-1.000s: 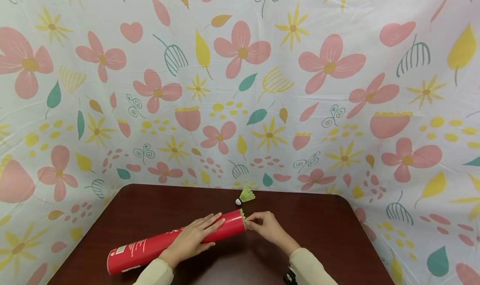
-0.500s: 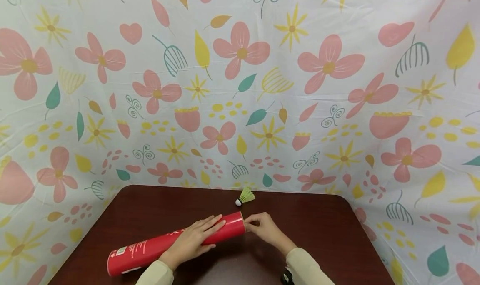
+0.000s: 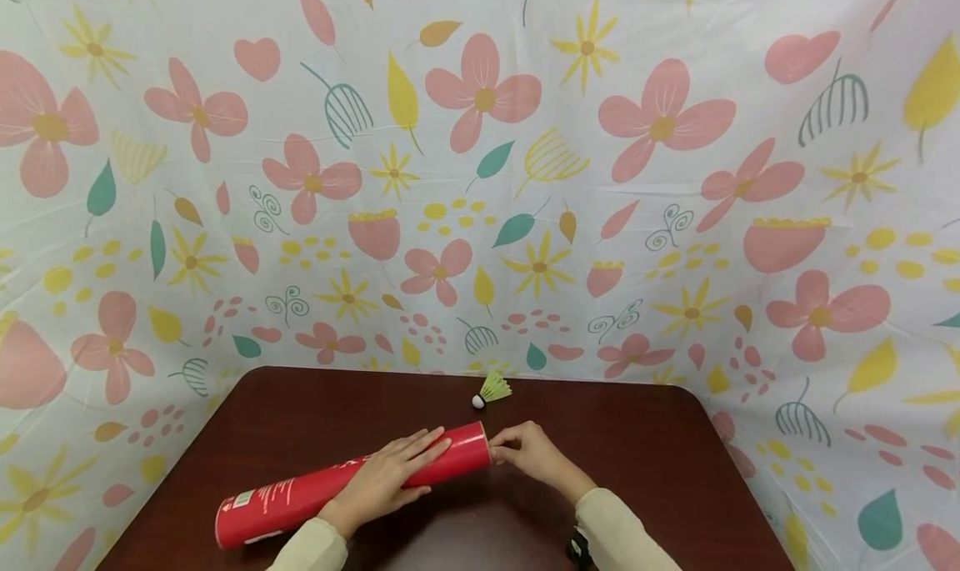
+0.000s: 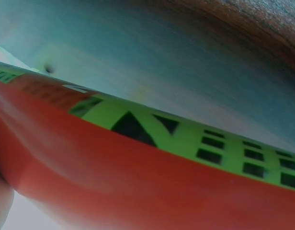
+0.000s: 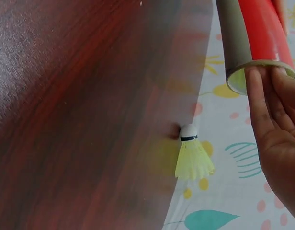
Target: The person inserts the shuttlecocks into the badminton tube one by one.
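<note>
A long red shuttlecock tube slants across the table, its open mouth up toward the right. My left hand holds it from above, fingers lying over the upper side and thumb along the near side. The red wall and green patterned band of the tube fill much of the left wrist view. At the mouth is my right hand, its fingertips inside the rim in the right wrist view. Yellow-green shows within the mouth. I cannot tell whether those hidden fingertips pinch anything.
One yellow shuttlecock with a white cork lies near the far edge of the dark brown table, beyond the tube's mouth. A floral cloth hangs right behind the table and along both sides.
One second ago a yellow-green feathered edge stuck out of the tube's mouth; now it is inside. My right hand has stayed at the rim, and my left hand has barely moved.
</note>
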Demonstrator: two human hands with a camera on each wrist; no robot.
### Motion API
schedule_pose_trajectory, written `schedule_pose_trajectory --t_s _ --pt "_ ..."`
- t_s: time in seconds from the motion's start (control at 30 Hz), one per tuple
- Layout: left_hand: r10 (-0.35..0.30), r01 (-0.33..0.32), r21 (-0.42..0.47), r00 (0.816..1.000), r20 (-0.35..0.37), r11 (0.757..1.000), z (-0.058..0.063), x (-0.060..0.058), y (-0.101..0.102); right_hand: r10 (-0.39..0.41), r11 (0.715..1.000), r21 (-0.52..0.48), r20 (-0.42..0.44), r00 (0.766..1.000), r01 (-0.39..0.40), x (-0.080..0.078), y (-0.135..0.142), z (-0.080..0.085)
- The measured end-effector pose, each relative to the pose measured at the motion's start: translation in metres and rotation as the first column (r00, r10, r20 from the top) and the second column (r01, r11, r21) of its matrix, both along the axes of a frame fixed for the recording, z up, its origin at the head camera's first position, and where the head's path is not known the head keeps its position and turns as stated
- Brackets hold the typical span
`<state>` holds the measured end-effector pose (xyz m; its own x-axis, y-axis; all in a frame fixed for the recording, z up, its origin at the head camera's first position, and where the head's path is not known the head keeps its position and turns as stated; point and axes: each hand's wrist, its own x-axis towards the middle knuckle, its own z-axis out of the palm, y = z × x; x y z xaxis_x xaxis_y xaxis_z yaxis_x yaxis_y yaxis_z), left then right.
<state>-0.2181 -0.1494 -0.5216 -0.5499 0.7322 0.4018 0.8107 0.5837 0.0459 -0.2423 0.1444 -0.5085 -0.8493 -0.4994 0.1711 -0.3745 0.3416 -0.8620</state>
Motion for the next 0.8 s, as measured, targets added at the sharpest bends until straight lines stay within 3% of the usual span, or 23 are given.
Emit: schedule_pose_trajectory --t_s 0.17,0.4,0.63,0.8 --pt "-0.004 0.004 0.015 1.0 -0.002 1.0 0.0 -0.001 -0.001 -0.018 1.0 0.007 -0.008 1.0 0.018 -0.009 0.005 0.004" --pt "0.001 -0.001 0.007 1.0 -0.002 1.0 -0.003 -0.003 -0.003 -0.107 0.994 -0.001 -0.117 0.987 0.108 -0.029 0.012 0.005" --pt "-0.002 0.002 0.014 1.0 0.002 1.0 -0.003 -0.003 -0.005 -0.306 0.952 -0.016 -0.147 0.941 0.307 -0.049 0.013 -0.002" --pt "-0.002 0.002 0.014 1.0 -0.012 1.0 -0.002 -0.004 -0.006 -0.379 0.924 -0.009 -0.133 0.916 0.382 -0.063 0.014 -0.008"
